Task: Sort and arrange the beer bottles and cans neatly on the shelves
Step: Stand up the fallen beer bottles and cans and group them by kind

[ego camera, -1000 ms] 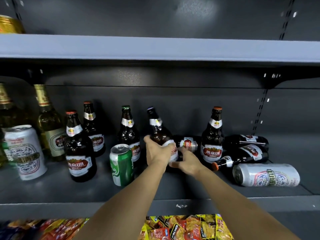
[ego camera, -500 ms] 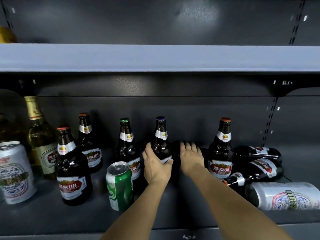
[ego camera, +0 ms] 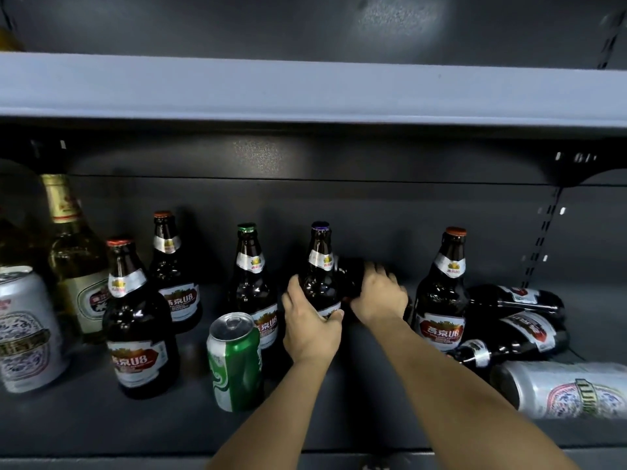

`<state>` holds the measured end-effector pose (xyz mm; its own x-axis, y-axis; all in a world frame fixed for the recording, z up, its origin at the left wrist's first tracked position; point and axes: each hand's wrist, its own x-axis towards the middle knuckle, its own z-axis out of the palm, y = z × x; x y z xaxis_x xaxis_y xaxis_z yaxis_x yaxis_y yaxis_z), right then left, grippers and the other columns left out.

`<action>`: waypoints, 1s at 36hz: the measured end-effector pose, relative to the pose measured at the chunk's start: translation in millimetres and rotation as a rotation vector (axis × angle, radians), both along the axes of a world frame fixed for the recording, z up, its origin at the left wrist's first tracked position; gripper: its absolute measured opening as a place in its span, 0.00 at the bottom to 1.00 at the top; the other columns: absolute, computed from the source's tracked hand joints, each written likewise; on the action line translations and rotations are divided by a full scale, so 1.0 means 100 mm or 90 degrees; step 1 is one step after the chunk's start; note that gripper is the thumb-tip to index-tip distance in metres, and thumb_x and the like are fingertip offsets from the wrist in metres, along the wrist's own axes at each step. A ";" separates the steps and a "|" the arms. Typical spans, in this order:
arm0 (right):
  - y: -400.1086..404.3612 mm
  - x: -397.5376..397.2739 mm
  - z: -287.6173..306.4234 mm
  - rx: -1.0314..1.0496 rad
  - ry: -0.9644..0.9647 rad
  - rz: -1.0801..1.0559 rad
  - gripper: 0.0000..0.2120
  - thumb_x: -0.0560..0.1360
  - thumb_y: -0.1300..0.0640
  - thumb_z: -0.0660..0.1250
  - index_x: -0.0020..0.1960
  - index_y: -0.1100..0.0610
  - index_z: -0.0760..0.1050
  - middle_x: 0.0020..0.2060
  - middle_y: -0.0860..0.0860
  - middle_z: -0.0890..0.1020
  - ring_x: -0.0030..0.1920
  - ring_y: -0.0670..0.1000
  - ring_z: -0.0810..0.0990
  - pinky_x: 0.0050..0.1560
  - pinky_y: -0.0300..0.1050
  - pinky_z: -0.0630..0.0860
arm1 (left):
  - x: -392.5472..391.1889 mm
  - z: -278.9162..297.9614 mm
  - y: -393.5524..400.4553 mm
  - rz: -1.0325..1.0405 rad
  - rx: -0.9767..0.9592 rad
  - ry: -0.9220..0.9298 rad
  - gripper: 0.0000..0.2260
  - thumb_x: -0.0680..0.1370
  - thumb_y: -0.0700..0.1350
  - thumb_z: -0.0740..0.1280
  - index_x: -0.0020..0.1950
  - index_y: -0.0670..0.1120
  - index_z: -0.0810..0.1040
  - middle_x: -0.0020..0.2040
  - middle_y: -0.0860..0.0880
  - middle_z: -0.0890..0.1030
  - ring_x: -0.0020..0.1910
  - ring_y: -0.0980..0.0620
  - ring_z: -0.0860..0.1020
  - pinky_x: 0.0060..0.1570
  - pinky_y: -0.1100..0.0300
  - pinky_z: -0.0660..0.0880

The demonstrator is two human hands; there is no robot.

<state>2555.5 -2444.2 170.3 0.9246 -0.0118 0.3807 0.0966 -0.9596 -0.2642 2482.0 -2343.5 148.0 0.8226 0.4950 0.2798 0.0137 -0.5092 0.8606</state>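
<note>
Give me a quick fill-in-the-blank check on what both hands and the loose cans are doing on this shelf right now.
1. The left hand grips the upright bottle with the ____ cap.
2. The right hand holds a dark bottle just ____ the purple-capped one.
3. The green can stands ____.
4. The silver can at far right lies on its ____.

Missing words: purple; behind; upright; side

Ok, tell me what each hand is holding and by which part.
Left hand grips the purple-capped bottle around its lower body. Right hand grips a dark bottle behind it; which part cannot be told.
</note>
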 end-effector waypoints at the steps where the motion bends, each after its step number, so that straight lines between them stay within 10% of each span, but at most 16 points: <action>1: 0.00 -0.01 0.05 0.066 0.003 -0.001 0.34 0.71 0.47 0.73 0.71 0.54 0.63 0.64 0.52 0.73 0.65 0.57 0.72 0.58 0.50 0.72 | 0.00 0.00 0.00 0.000 0.001 0.002 0.42 0.70 0.48 0.76 0.76 0.51 0.54 0.71 0.50 0.63 0.65 0.45 0.72 0.52 0.49 0.74; 7: 0.03 0.00 0.14 0.391 0.054 -0.006 0.29 0.69 0.42 0.74 0.61 0.58 0.69 0.54 0.55 0.80 0.55 0.58 0.79 0.46 0.46 0.74 | 0.00 0.02 0.00 0.002 0.010 0.015 0.43 0.70 0.48 0.76 0.77 0.51 0.52 0.72 0.51 0.63 0.66 0.46 0.72 0.52 0.49 0.76; 14: 0.06 0.05 -0.02 0.459 0.062 0.022 0.27 0.70 0.43 0.74 0.60 0.57 0.69 0.54 0.54 0.80 0.55 0.56 0.79 0.50 0.47 0.76 | 0.04 0.02 0.03 -0.010 0.012 0.022 0.43 0.70 0.48 0.76 0.77 0.51 0.52 0.71 0.50 0.64 0.65 0.45 0.73 0.52 0.49 0.76; 24: 0.04 -0.21 -0.08 0.224 -0.070 0.013 0.26 0.77 0.51 0.67 0.70 0.58 0.63 0.63 0.53 0.71 0.63 0.54 0.72 0.52 0.50 0.75 | 0.04 0.02 0.02 -0.042 0.002 0.009 0.42 0.73 0.44 0.75 0.78 0.48 0.50 0.72 0.46 0.63 0.67 0.44 0.71 0.54 0.50 0.73; 30: -0.22 -0.67 -0.17 0.085 -0.362 0.131 0.19 0.64 0.64 0.73 0.53 0.57 0.74 0.43 0.52 0.78 0.40 0.55 0.79 0.36 0.46 0.76 | -0.01 -0.07 -0.01 -0.025 -0.026 -0.003 0.44 0.72 0.43 0.75 0.79 0.47 0.48 0.70 0.40 0.65 0.65 0.38 0.71 0.56 0.45 0.73; 36: -0.85 -0.97 -0.02 0.063 -0.444 0.072 0.12 0.61 0.62 0.58 0.43 0.56 0.72 0.36 0.51 0.76 0.36 0.56 0.75 0.37 0.46 0.63 | -0.29 -0.07 -0.42 0.106 -0.125 -0.075 0.35 0.74 0.40 0.71 0.77 0.42 0.58 0.70 0.37 0.65 0.66 0.35 0.67 0.58 0.42 0.69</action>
